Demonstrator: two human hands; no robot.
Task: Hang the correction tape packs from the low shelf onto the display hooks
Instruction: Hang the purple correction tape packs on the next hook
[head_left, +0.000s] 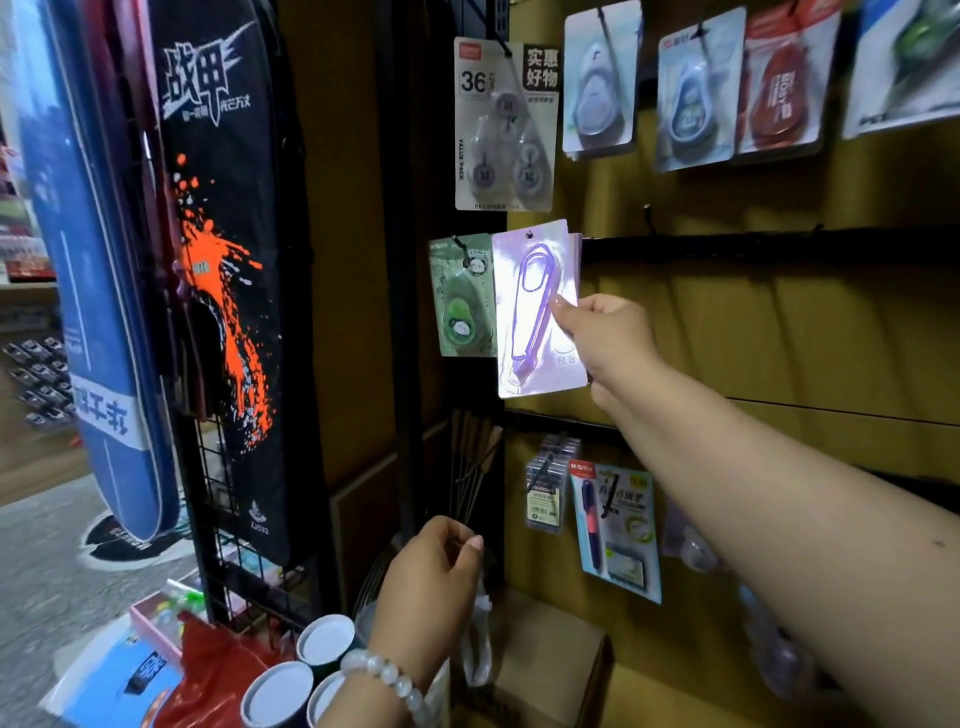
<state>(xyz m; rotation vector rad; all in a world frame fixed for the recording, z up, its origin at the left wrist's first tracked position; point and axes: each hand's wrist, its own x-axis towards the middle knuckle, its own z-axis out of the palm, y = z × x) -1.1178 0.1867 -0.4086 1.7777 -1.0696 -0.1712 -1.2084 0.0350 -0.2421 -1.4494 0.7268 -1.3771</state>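
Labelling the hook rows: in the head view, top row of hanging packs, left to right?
Grey 36 value pack → pale blue pack → second blue pack → red pack → blurred green-and-white pack at the edge.

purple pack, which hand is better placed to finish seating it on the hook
Right. The right hand already pinches the purple pack by its edge, with the pack's hole up at the hook. The left hand is low, near the cups.

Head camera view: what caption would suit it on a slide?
Right hand holds a purple correction tape pack at a display hook.
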